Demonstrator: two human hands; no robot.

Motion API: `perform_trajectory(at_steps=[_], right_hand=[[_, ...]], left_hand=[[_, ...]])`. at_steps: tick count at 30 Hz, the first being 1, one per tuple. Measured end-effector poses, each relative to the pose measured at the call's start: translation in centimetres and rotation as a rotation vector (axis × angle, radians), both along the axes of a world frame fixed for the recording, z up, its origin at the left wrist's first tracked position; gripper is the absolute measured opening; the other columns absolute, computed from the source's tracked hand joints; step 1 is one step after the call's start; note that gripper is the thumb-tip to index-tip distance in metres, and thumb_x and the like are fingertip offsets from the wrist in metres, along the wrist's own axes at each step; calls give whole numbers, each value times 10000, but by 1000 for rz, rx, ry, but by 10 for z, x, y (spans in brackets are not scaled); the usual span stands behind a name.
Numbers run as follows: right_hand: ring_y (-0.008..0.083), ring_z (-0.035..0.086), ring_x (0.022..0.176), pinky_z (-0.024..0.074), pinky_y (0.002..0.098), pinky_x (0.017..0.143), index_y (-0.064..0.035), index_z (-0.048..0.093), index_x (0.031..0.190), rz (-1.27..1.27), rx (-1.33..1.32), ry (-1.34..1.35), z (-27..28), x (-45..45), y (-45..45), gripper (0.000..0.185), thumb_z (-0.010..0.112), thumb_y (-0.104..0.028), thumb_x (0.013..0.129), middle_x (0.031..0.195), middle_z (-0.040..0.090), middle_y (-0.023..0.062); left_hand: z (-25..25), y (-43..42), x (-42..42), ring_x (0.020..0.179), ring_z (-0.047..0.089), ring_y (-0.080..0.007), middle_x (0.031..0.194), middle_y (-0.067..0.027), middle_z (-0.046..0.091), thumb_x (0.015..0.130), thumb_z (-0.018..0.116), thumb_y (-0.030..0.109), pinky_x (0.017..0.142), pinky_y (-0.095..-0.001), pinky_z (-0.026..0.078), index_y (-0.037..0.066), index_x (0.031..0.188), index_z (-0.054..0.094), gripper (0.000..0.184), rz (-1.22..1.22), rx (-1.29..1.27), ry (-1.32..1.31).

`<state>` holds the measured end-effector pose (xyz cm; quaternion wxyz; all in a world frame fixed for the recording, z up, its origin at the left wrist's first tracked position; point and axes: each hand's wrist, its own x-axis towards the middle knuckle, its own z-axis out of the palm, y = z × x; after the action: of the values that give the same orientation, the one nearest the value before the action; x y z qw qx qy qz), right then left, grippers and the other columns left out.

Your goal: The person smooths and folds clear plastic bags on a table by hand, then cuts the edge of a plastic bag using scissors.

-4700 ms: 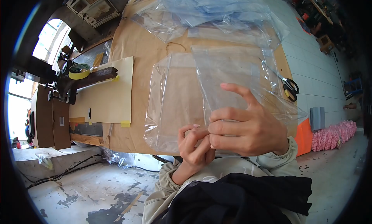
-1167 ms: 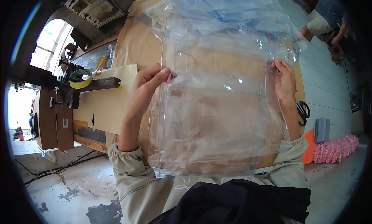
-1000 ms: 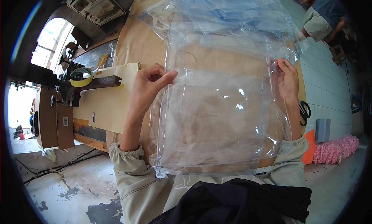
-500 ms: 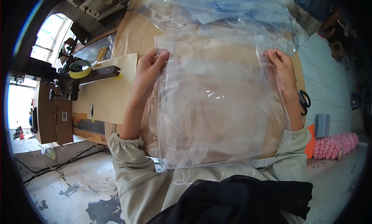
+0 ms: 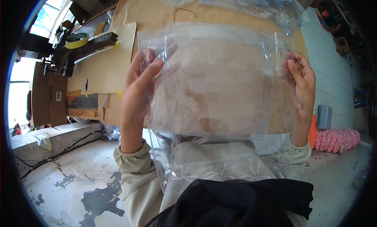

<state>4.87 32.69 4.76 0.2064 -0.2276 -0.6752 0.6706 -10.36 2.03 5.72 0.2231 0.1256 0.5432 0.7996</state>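
A clear plastic bag (image 5: 220, 85) hangs stretched between my two hands, in front of my body. My left hand (image 5: 143, 75) is closed on its left edge, thumb in front and the other fingers showing through the plastic. On the right edge, my right hand (image 5: 300, 77) pinches the film between thumb and fingers. Both side folds of the bag run up and down near my hands. Its lower part overlaps my light sleeves and top. Through the film the brown paper-covered table (image 5: 153, 14) shows.
More clear plastic bags (image 5: 243, 7) lie piled at the table's far side. To the left stand a dark metal machine arm (image 5: 94, 46) with a yellow tape roll (image 5: 77, 41) and a cardboard box (image 5: 41, 95). A pink fluffy bundle (image 5: 337, 140) lies at right.
Both hands have lifted the bag up and toward me, and it looks larger. My hands are farther apart. The table and pile have shifted upward in view.
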Motion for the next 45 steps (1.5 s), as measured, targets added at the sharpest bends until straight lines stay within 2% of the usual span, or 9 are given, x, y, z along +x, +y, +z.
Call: perform_trajectory(at_steps=[2, 8, 11, 26, 32, 35, 41, 42, 45], right_hand=[[62, 588, 744, 493, 219, 606, -34, 547, 1137, 42, 17, -4, -7, 2, 3, 265, 589, -201, 935, 873, 611, 2], [129, 618, 758, 481, 246, 596, -31, 534, 1109, 96, -50, -35, -3, 1, 9, 262, 583, -219, 934, 897, 619, 67], [117, 607, 724, 454, 232, 556, -49, 541, 1055, 14, -70, -77, 2, -9, 5, 247, 581, -262, 937, 903, 630, 67], [133, 596, 633, 479, 248, 554, 22, 473, 1125, -69, 90, 93, -20, -13, 7, 312, 621, -147, 909, 878, 653, 130], [100, 526, 616, 421, 243, 570, 8, 430, 1209, -94, 216, 42, -5, -34, 18, 356, 588, -151, 932, 833, 627, 82], [73, 484, 609, 394, 235, 561, -8, 439, 1216, -58, 328, 49, -12, -63, 43, 317, 546, -145, 951, 824, 614, 67], [317, 628, 756, 486, 391, 672, -71, 438, 1271, -203, 1341, 175, -79, -128, 66, 386, 452, 15, 895, 821, 601, 157], [435, 560, 1006, 460, 497, 847, -58, 459, 1239, -94, 1302, 67, -72, -128, 60, 475, 491, 45, 776, 1123, 556, 252], [402, 557, 1041, 451, 467, 881, -49, 492, 1199, -52, 1298, -260, -59, -126, 48, 399, 540, -5, 806, 1185, 540, 214]], left_hand=[[5, 6, 0, 1265, 461, -357, 1353, -247, 438, 865, 501, -79, 995, -439, 470, -19, 1266, 334, 438, -53, 53, -55], [-6, 14, 5, 1294, 436, -334, 1394, -243, 413, 831, 503, -101, 1019, -329, 421, -2, 1433, 144, 708, -44, -14, 18], [-8, 18, 7, 1253, 480, -340, 1369, -232, 436, 855, 484, -97, 962, -401, 489, 31, 1412, 194, 641, -53, -23, 37], [-13, 18, 2, 1121, 594, -265, 1227, -174, 581, 954, 536, 117, 900, -318, 529, -52, 1280, 420, 384, -33, -193, 73], [4, 29, -27, 914, 685, -202, 1072, -155, 664, 937, 571, 123, 708, -278, 570, -19, 1210, 462, 326, 7, -279, 316], [19, 44, -57, 637, 662, -107, 850, -98, 702, 916, 625, 233, 449, -226, 423, -1, 1191, 499, 383, -60, -760, 614], [-33, 78, -112, 436, 529, -126, 595, -55, 612, 876, 671, 294, 445, -276, 428, 30, 1280, 411, 548, 126, -1039, 831], [-55, 80, -121, 418, 517, -130, 579, -54, 605, 876, 669, 289, 438, -283, 408, 77, 1353, 319, 629, 92, -1030, 760], [-55, 81, -109, 425, 526, -146, 550, -56, 587, 877, 665, 270, 439, -298, 394, 108, 1384, 270, 663, 149, -932, 912]])
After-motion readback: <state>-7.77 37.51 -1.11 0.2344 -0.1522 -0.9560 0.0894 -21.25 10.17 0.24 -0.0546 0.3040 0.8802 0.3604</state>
